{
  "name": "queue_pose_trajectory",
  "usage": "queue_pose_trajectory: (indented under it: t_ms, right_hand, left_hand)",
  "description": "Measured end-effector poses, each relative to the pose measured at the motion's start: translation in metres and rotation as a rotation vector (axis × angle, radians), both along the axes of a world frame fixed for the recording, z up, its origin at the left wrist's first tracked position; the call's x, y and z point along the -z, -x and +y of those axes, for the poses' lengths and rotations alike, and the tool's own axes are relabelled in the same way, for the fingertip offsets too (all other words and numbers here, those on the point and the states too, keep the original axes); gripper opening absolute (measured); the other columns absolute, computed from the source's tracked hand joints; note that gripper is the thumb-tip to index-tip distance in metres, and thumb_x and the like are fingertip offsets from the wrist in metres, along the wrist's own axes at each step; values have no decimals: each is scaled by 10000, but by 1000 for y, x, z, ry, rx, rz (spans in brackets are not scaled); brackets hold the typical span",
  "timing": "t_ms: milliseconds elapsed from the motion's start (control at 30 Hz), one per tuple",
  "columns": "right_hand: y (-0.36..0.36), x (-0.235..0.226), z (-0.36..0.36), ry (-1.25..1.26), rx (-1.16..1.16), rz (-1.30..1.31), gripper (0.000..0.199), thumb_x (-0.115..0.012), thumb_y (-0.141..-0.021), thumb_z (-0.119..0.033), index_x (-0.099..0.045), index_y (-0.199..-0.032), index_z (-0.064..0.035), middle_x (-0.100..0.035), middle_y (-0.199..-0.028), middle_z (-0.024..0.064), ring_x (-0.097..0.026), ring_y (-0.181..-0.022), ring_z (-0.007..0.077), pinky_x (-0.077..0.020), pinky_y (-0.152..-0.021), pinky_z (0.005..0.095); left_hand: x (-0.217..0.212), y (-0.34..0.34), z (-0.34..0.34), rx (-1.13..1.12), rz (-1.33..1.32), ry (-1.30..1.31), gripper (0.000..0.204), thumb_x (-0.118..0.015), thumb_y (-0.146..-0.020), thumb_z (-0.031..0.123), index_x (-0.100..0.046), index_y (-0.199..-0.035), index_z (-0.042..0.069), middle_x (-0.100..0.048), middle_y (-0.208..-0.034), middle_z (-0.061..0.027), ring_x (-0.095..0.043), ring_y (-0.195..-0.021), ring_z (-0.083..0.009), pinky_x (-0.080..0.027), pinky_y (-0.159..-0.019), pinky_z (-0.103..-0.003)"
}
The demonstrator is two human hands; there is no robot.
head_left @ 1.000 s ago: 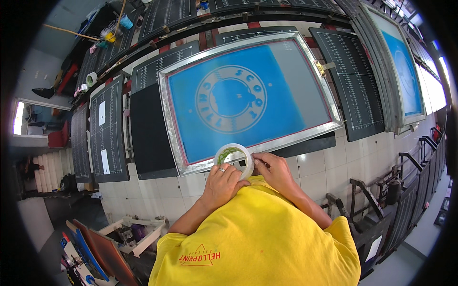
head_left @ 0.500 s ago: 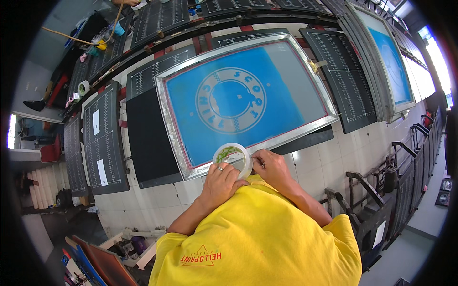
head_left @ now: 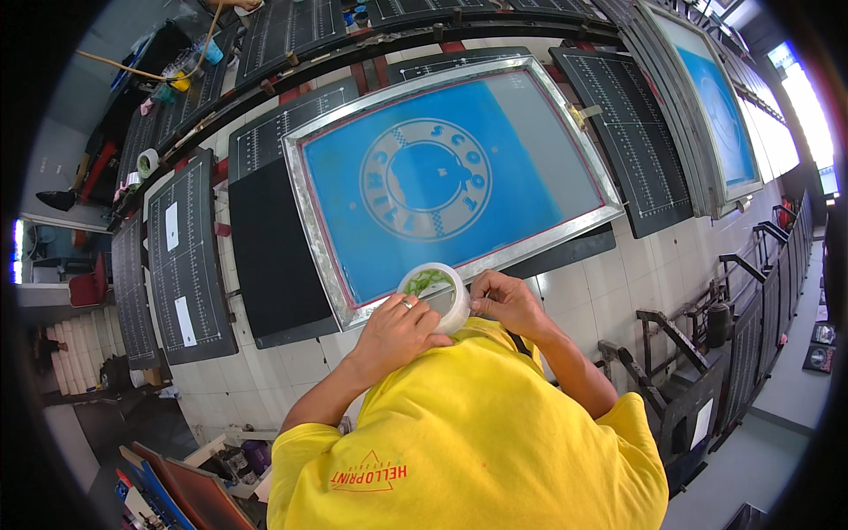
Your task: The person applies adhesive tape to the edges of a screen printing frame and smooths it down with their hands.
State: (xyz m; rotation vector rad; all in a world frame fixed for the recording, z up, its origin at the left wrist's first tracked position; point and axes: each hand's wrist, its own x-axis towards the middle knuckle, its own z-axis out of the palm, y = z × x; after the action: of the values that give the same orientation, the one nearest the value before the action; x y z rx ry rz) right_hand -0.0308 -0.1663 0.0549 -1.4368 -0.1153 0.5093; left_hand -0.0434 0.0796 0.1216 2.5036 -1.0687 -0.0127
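Observation:
A wide roll of clear tape [head_left: 454,311] with a green-patterned core stands at the near edge of a screen-printing frame. My left hand [head_left: 399,330], with a ring on one finger, grips the roll from its left side. At the roll's right side my right hand [head_left: 507,302] has thumb and forefinger pinched together; a tape end between them is too small to make out. The silver-edged screen [head_left: 521,212] lies just beyond both hands. Its blue mesh carries a round lettered design with a figure in the middle.
Under the screen, a black cloth [head_left: 269,252] covers a printing board. Marked black boards stand left [head_left: 190,252] and right [head_left: 632,141]. Upright screens [head_left: 707,115] lean at the far right. Metal brackets [head_left: 676,340] stick out at the right, and a dark rail [head_left: 389,46] runs across the back.
The roll has turned slightly, and my right hand has shifted a little right and up beside it. My left forearm has swung a bit outward. The screen stays in place.

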Motion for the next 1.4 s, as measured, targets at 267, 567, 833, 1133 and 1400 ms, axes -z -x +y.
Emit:
queue_pose_trajectory:
  t_ms: [267, 567, 833, 1133, 1400]
  right_hand:
    - [2, -7, -27, 221, 337, 13, 67, -654, -890, -7, -605, -870, -49, -599, -753, -21, -545, -666, 61, -455, -602, 221]
    - [-53, 51, -176, 428, 695, -128, 109, -696, -896, -107, -609, -840, -74, -547, -710, -49, -467, -651, 30, -344, -562, 202]
    - [-88, 58, -218, 585, 734, -119, 102, -704, -903, -176, -639, -898, -97, -571, -740, -63, -491, -669, 31, -351, -562, 206]
    - [-81, -69, -328, 145, 1110, -524, 103, -658, -930, -168, -611, -978, -89, -591, -898, -25, -543, -803, 86, -425, -702, 234]
    - [-83, -184, -455, -371, 882, -706, 61, -560, -939, -126, -552, -956, -68, -550, -916, 13, -532, -845, 137, -418, -762, 286]
  left_hand:
    - [-11, -15, 24, -170, 536, -173, 577, -817, -689, 516, -649, -986, 49, -689, -850, -166, -661, -841, -360, -503, -739, -408]
    - [4, 2, 134, -448, 610, 5, 446, -843, -682, 431, -694, -851, 46, -687, -730, -165, -684, -693, -344, -530, -655, -383]
    - [2, 15, 143, -609, 624, 12, 347, -803, -724, 336, -671, -821, 30, -678, -724, -159, -676, -681, -334, -521, -644, -362]
    - [-176, 53, 99, -272, -325, 16, 366, -778, -783, 350, -532, -654, 111, -560, -604, -13, -527, -530, -189, -370, -497, -360]
    - [-226, 81, 91, 63, -1072, 265, 194, -648, -572, 195, -584, -704, 67, -538, -505, 11, -607, -507, -131, -410, -590, -220]
